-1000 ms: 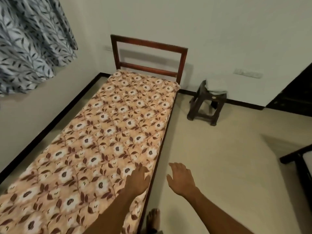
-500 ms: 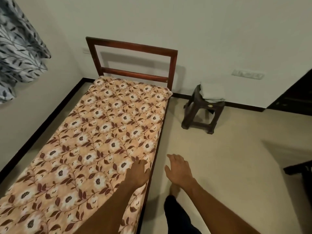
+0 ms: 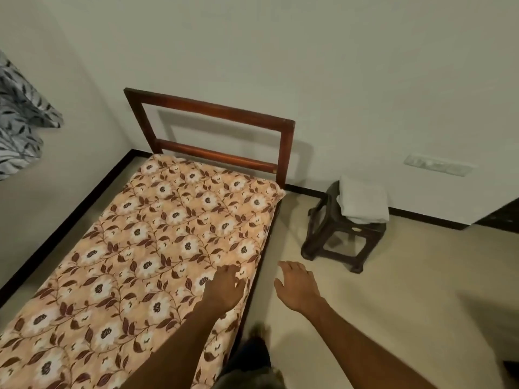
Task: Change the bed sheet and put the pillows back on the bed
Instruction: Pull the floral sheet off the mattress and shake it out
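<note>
A single bed with a dark wooden headboard (image 3: 213, 110) carries a mattress in peach fabric with white flowers and brown leaves (image 3: 157, 237). No pillow lies on it. A folded pale cloth (image 3: 362, 202) rests on a dark stool (image 3: 341, 237) to the right of the bed's head. My left hand (image 3: 224, 287) hovers over the mattress's right edge, fingers relaxed and holding nothing. My right hand (image 3: 297, 284) is spread open above the floor beside the bed, apart from the stool.
A grey leaf-print curtain (image 3: 22, 122) hangs at the far left. The cream floor (image 3: 407, 304) stretches right of the bed. A switch plate (image 3: 438, 164) is on the wall, a dark doorway (image 3: 502, 214) at the right edge. My foot (image 3: 258, 332) is by the bed.
I have stepped forward along the bed toward its head, and the view has swung right. The stool and headboard look closer. Both hands stay open and hold nothing.
</note>
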